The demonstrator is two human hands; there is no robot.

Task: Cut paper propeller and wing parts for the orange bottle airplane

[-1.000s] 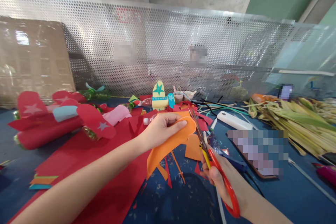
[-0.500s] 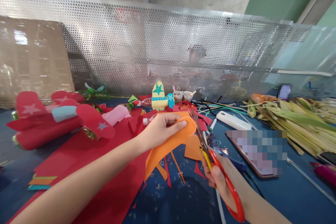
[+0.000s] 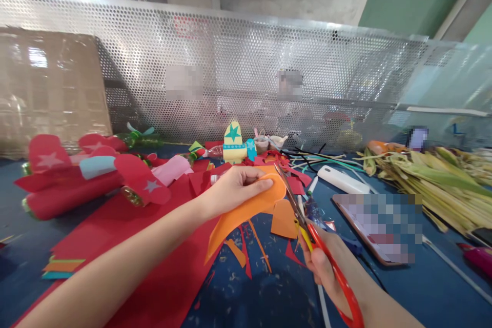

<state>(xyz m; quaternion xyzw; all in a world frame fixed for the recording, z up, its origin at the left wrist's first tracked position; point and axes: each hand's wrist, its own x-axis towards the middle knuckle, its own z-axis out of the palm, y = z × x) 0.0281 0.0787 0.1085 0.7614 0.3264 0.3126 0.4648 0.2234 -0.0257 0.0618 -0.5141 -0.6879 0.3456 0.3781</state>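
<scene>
Between the thumb and fingers of my left hand (image 3: 234, 189) is a sheet of orange craft paper (image 3: 246, 207), its right end rounded. My right hand (image 3: 325, 261) grips a pair of scissors (image 3: 295, 200) by red and yellow handles. The blades point up and away from me and lie along the rounded edge of the paper, looking nearly closed. A second orange piece (image 3: 283, 219) rests on the table behind the scissors. Orange and red offcuts (image 3: 236, 252) are scattered below the sheet.
Large red sheets (image 3: 154, 277) cover the table on the left, with red bottle models (image 3: 69, 189) beyond. A phone (image 3: 378, 230), a white tool (image 3: 342, 180) and dried husks (image 3: 434, 179) lie to the right. A perforated metal panel (image 3: 246, 51) stands at the back.
The scissor blades have closed together at the paper's rounded edge. My left hand keeps its hold, and the sheet's lower end has swung slightly left. The whole view has shifted a little.
</scene>
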